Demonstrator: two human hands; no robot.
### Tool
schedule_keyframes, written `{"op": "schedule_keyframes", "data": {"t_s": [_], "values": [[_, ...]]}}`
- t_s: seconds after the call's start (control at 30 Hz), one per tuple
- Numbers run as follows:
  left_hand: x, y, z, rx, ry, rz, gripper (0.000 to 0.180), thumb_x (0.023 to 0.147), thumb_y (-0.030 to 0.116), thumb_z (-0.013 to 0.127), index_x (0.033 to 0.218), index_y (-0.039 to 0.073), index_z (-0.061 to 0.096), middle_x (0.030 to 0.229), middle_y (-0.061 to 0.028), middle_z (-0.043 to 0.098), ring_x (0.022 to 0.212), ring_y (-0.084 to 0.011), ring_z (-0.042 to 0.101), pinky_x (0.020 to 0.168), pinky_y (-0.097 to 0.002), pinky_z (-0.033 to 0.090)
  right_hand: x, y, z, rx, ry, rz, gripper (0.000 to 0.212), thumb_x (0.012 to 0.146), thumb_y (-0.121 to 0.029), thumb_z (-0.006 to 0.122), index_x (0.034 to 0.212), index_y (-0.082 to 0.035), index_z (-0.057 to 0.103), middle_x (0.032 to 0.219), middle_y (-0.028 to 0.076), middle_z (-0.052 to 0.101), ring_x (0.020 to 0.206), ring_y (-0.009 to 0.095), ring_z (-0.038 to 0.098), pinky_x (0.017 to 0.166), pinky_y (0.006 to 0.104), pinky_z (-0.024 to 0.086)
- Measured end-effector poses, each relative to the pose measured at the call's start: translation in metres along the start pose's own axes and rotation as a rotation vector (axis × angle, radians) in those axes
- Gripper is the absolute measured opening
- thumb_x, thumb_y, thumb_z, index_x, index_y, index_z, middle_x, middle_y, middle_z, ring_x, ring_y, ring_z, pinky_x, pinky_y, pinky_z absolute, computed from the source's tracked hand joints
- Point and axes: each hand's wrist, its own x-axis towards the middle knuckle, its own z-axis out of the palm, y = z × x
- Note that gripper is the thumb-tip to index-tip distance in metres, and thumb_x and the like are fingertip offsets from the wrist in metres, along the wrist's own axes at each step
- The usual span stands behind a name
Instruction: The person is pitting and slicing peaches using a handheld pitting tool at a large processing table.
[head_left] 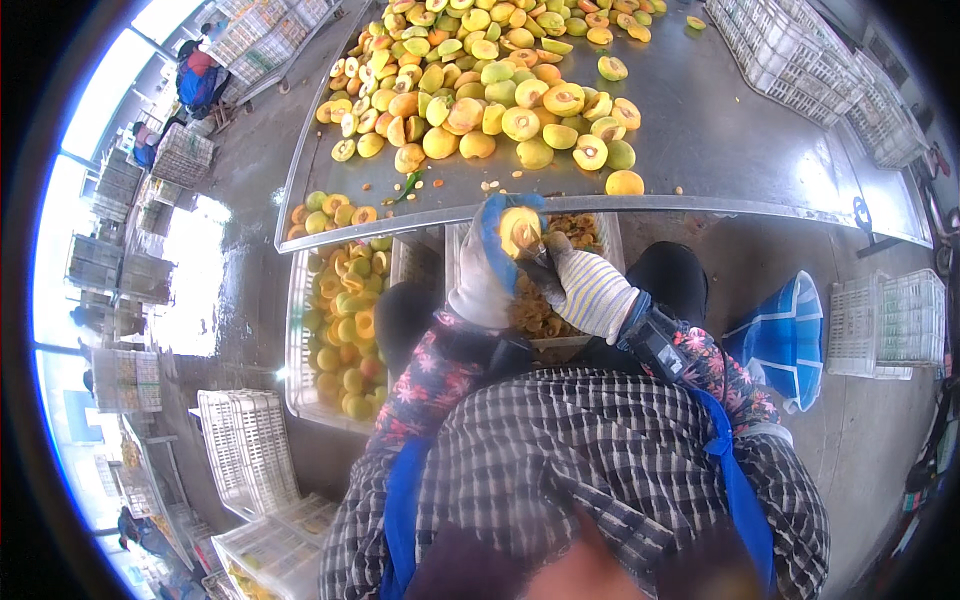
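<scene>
My left hand (484, 270), in a white glove with blue on it, is closed around a halved yellow peach (519, 231), its cut face turned up. My right hand (596, 290), in a striped knit glove, grips a small dark tool (541, 266) whose end meets the peach; its exact kind is hard to make out. Both hands are just off the near edge of a metal table (740, 150). Beneath them stands a crate of brownish scraps (545, 322), partly hidden by the hands.
Many peach halves (470, 100) lie heaped on the table. A white crate (300, 345) of peach halves stands below on the left. Stacked white crates (245, 450) are further left, others (885, 320) on the right. A blue container (785, 335) stands by my right side. Other people (200, 80) are far left.
</scene>
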Motion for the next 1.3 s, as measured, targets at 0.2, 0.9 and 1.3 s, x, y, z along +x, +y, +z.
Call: {"op": "schedule_keyframes", "data": {"t_s": [0.2,0.9,1.3], "values": [[0.001,0.006,0.012,-0.547,0.171,-0.098,0.041,0.093,0.01,0.046,0.129,-0.005,0.034,0.102,-0.0144,0.059,0.092,-0.0247,0.06,0.08,-0.0342,0.05,0.004,0.008,0.017,0.308,0.025,-0.064,0.024,0.091,-0.01,0.05,0.113,-0.001,0.048,0.1,0.014,0.056,0.09,0.023,0.053,0.082,0.03,0.042],[-0.005,0.008,0.006,-0.573,0.012,-0.009,0.056,0.097,0.047,0.031,0.107,-0.004,0.052,0.084,-0.013,0.061,0.073,-0.0224,0.061,0.073,-0.0344,0.052,-0.002,0.033,0.05,0.701,0.12,-0.163,0.019,0.094,-0.021,0.05,0.105,-0.007,0.055,0.084,0.005,0.057,0.073,0.018,0.054,0.067,0.0284,0.046],[0.005,0.001,0.01,-1.261,0.011,-0.769,0.048,0.09,0.047,0.05,0.087,0.0,0.056,0.074,-0.0144,0.059,0.065,-0.0295,0.061,0.064,-0.0433,0.055,-0.017,0.004,0.022,1.609,-0.436,0.614,0.034,0.09,-0.048,0.049,0.091,-0.014,0.052,0.056,-0.003,0.043,0.036,0.009,0.035,0.032,0.0221,0.027]]}}
